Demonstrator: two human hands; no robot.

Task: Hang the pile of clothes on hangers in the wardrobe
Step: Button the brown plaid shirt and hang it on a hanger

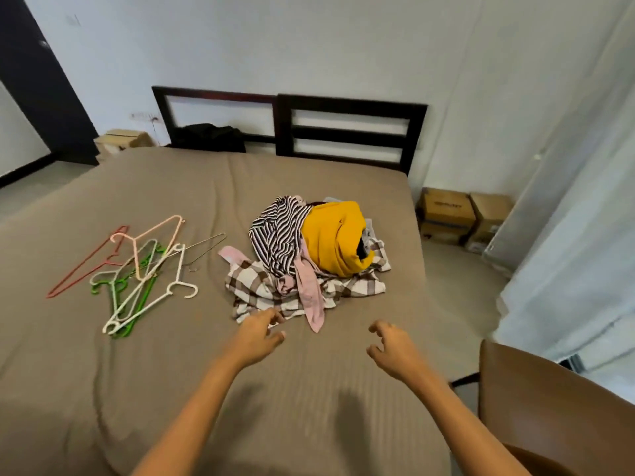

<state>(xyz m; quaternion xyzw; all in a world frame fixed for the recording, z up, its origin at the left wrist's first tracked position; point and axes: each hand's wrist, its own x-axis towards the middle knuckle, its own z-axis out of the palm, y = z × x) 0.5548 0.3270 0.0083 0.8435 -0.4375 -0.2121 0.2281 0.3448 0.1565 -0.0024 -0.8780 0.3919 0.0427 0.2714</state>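
Brown chair back [549, 407], lower right, beside the bed [171, 389]. Left hand [261, 334]: fingers loosely curled, holding nothing, tips at the near hem of the checked garment [251, 286]; contact cannot be told. Right hand [391, 348]: fingers half-bent, spread, empty, above bare sheet. Pile of clothes [309, 255]: mid-bed, just beyond both hands; checked garment lowest, pink garment [311, 300] trailing nearward, striped garment [278, 235] and yellow garment [333, 235] on top. Judged soft, light and limp, layers tangled, so a low piece may drag its neighbours; best lifted from the top, by collar or shoulders. Hangers [137, 269]: loose overlapping heap, left of the pile, apart from it; likely stiff, light, prone to hooking together. Headboard [343, 132]: farthest. Wardrobe: not identifiable.
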